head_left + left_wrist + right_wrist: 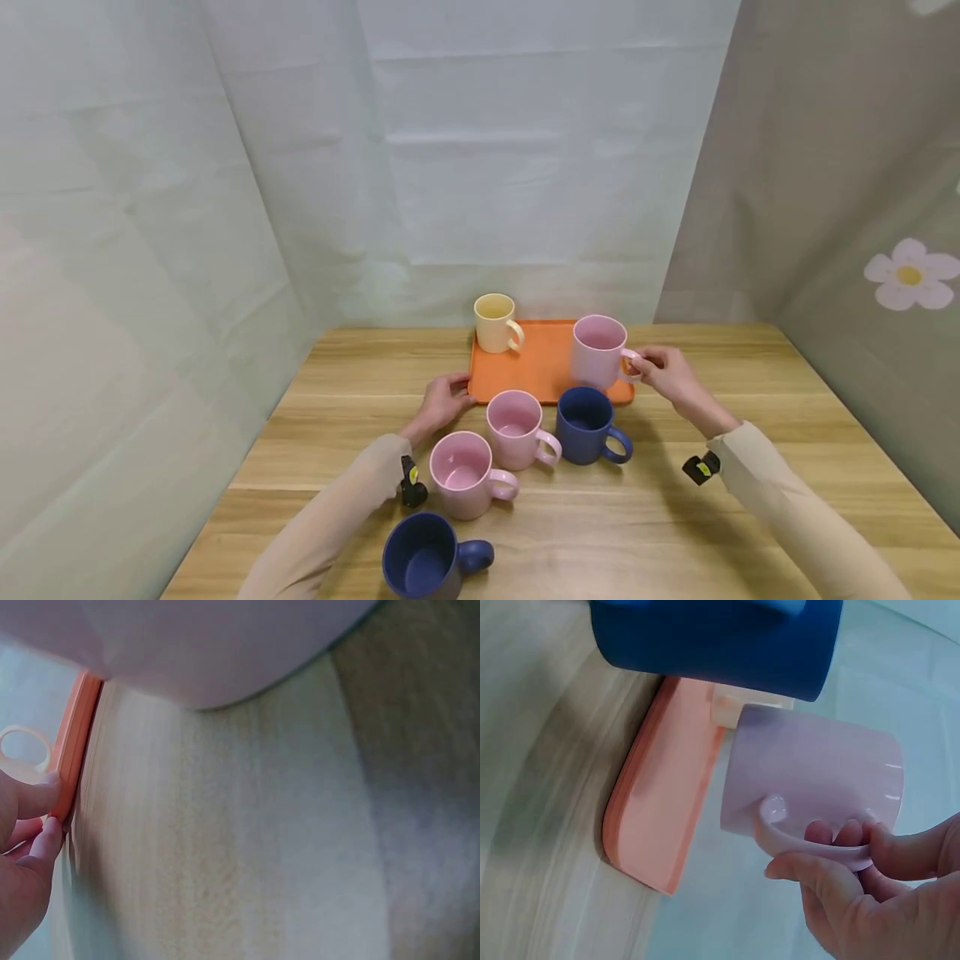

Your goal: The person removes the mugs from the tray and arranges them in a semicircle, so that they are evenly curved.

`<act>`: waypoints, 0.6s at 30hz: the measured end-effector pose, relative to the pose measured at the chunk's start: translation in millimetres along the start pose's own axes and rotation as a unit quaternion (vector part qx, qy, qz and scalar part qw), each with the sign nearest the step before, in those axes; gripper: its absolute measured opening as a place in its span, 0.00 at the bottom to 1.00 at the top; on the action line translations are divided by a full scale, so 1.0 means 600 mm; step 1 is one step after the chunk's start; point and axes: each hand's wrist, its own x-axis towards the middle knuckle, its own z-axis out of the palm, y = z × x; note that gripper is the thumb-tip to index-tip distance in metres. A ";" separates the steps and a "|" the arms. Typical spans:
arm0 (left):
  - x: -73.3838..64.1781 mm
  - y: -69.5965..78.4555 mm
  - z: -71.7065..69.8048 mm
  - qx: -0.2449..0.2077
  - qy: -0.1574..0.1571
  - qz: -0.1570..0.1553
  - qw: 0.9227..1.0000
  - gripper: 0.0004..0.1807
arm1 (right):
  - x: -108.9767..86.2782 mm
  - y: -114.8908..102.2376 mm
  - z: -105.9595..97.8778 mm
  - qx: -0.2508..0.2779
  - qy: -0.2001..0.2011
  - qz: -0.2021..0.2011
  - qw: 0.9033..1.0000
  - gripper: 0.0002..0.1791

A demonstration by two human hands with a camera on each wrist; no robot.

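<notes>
My right hand (670,379) grips a pink mug (595,362) by its handle, over the right end of an orange tray (517,372). In the right wrist view the held mug (817,769) is off the tray surface, fingers through the handle. My left hand (441,405) pinches the tray's front left corner; in the left wrist view, thumb and fingers lie at the orange rim (73,750). A cream mug (495,327) stands at the tray's back left.
In front of the tray stand a pink mug (513,433) and a blue mug (582,429). Closer in, another pink mug (459,479) and another blue mug (420,567) stand beside my left forearm. Pale curtains (480,167) hang behind the wooden table (600,533).
</notes>
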 end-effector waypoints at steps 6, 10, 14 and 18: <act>-0.002 0.003 -0.001 -0.004 0.001 0.000 1.000 0.26 | -0.040 0.005 -0.016 -0.021 0.013 0.022 0.999 0.17; -0.003 0.005 -0.002 -0.002 0.000 0.000 1.000 0.26 | -0.068 0.017 -0.029 -0.031 0.021 0.025 0.999 0.17; 0.000 0.003 -0.002 0.007 -0.002 -0.003 1.000 0.26 | -0.094 0.032 -0.040 -0.033 0.019 0.028 0.999 0.17; 0.001 -0.001 -0.002 0.004 -0.002 -0.004 1.000 0.26 | -0.118 0.047 -0.046 -0.031 0.012 0.032 0.999 0.18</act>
